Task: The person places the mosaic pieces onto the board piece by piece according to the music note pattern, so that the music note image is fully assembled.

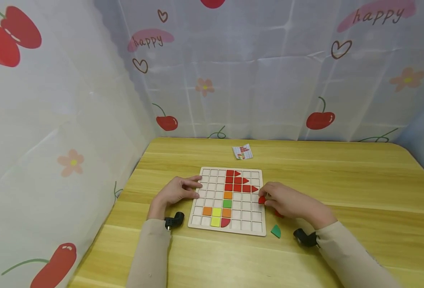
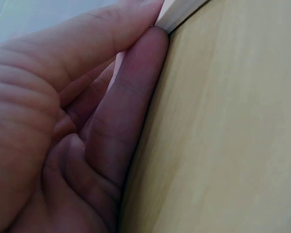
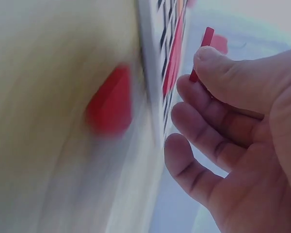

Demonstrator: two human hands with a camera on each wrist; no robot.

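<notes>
A square wooden grid board [image 1: 246, 216] lies on the table with red, orange, green and yellow pieces set in some cells. Against its left edge rests my left hand [image 1: 177, 189], fingers extended; the left wrist view shows fingertips touching the side of the board [image 2: 177, 17]. My right hand [image 1: 287, 200] pinches a thin red piece [image 3: 203, 53] with a curved edge between thumb and finger, over the board's right edge. Another red piece [image 3: 111, 104] lies on the table beside the board, partly hidden under that hand in the head view.
A green quarter-round piece [image 1: 276, 231] lies on the table just right of the board's near corner. Behind the board is a small picture card [image 1: 242, 152] with a coloured grid pattern. Printed curtains [image 1: 233, 80] hang at the back and left of the wooden table [image 1: 359, 180].
</notes>
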